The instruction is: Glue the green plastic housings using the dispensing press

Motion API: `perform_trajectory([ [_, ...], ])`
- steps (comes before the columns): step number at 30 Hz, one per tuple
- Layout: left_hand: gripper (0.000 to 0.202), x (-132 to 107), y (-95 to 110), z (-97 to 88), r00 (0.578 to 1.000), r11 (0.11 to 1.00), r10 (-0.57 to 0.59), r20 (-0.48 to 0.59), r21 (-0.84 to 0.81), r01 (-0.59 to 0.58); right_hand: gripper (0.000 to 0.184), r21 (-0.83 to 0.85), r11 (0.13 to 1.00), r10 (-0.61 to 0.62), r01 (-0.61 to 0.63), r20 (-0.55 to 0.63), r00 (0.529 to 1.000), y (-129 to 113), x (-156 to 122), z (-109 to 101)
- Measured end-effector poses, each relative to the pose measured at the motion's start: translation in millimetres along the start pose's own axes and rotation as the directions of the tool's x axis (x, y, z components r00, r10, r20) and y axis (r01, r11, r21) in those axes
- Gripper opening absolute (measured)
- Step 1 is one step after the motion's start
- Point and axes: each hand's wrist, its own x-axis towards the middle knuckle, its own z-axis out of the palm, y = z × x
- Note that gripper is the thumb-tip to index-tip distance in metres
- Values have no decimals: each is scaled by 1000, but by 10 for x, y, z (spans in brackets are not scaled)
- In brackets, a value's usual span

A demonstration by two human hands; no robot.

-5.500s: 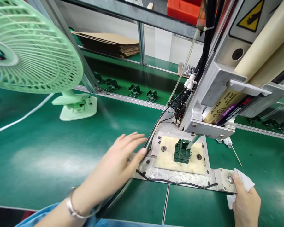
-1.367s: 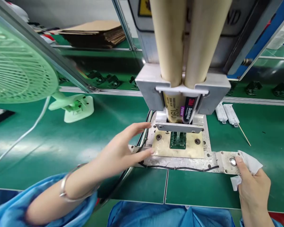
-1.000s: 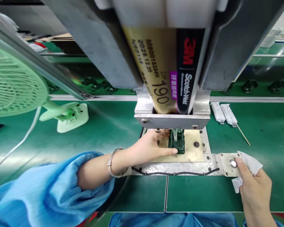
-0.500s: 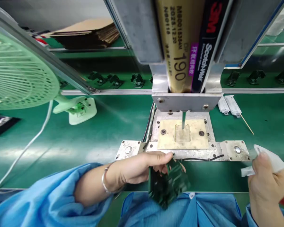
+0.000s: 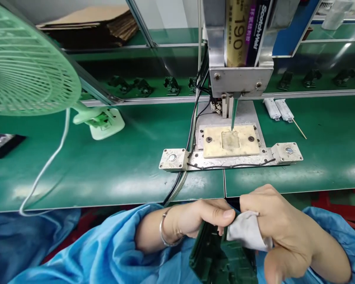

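Observation:
My left hand [image 5: 207, 215] is closed on a dark green plastic housing [image 5: 221, 256] with ribs and recesses, held below the bench edge, in front of my body. Fingers of that hand behind the housing are hidden. My right hand [image 5: 284, 232] has a white cloth [image 5: 250, 231] pinched at its fingers, pressed against the upper right edge of the housing. Beyond my hands stands a dispensing fixture with a cream block [image 5: 213, 149] that has a square recess. A green nozzle [image 5: 234, 114] points down over it, under a Scotch-Weld cartridge [image 5: 245, 35].
A green fan [image 5: 32, 67] stands at the left, its white cord [image 5: 51, 161] running over the bench. White tubes [image 5: 279, 109] and a thin stick [image 5: 299, 128] lie right of the fixture. Several dark parts [image 5: 171, 86] stand along the back. Metal button boxes [image 5: 173, 159] flank the fixture.
My right hand has come left with the white cloth and now touches the housing. The housing and my left hand are slightly lower and further right. The view has shifted, showing the bench edge.

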Motion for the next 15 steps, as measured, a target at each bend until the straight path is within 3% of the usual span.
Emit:
perform_trajectory([
  [3, 62, -47, -21, -18, 998, 993, 47, 38, 109, -51, 74, -86, 996, -32, 33, 13, 999, -45, -161, -12],
  [8, 60, -58, -94, -32, 992, 997, 80, 97, 11, -81, 72, -129, 992, -24, 12, -87, 996, -102, -162, 41],
  [12, 61, -111, 9, -21, 992, 991, 98, 78, 89, -104, 69, -150, 985, -97, 80, -114, 989, -70, 14, 75],
  [15, 60, -247, 113, -54, 976, 974, 206, 69, 83, -212, 70, -250, 968, -62, 23, -147, 987, 27, -116, -13],
])
